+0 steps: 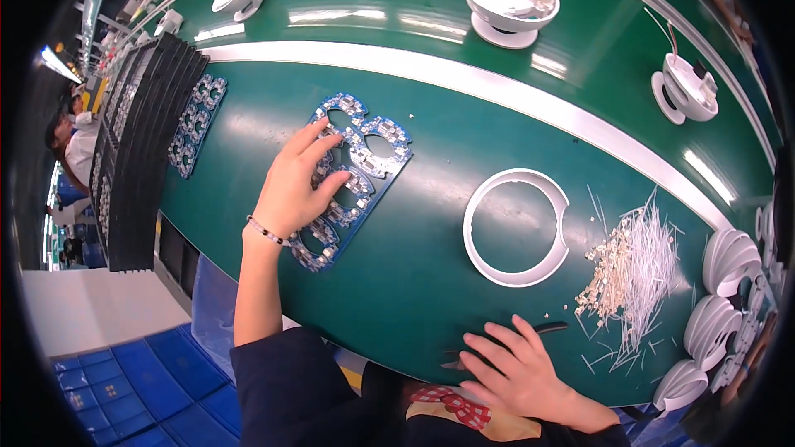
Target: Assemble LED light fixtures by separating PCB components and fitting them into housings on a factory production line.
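My left hand rests over a blue panel of ring-shaped circuit boards, its fingers spread and touching the left part of the panel. The palm and fingers hide some of the boards. Near the table's front edge, my right hand lies with fingers stretched apart above a dark-handled hand tool. Most of that tool is under the hand, so its kind is unclear. A white plastic ring with a notch on its right side lies beyond the right hand. To its right is a heap of thin white wires with small cream connectors.
A tall black slotted rack stands at the left, beside another blue circuit panel. White rings are stacked along the right edge. Past a white rail stand white bowl-shaped housings. Another person is at far left.
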`<action>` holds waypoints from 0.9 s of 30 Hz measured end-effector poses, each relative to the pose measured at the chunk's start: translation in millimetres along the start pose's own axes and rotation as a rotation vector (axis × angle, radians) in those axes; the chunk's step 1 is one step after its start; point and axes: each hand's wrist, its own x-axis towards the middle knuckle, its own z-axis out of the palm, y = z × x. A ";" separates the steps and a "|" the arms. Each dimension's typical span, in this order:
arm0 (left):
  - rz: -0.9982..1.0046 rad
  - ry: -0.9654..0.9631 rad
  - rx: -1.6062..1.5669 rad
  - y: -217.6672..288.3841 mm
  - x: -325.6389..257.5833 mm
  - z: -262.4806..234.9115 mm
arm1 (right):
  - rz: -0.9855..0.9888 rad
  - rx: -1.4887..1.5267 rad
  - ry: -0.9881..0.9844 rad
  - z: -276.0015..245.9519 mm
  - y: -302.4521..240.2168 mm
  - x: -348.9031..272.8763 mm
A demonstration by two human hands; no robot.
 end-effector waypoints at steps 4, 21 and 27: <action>-0.125 -0.007 0.146 20.7 -9.7 -3.3 | -0.031 0.107 0.008 5.6 -5.8 15.0; 0.318 -0.048 -0.380 64.9 -6.9 27.8 | -0.146 -0.037 -0.261 36.4 -3.8 59.6; 0.381 -0.019 -0.289 61.0 -8.9 28.0 | -0.150 -0.034 -0.291 39.7 -1.4 59.9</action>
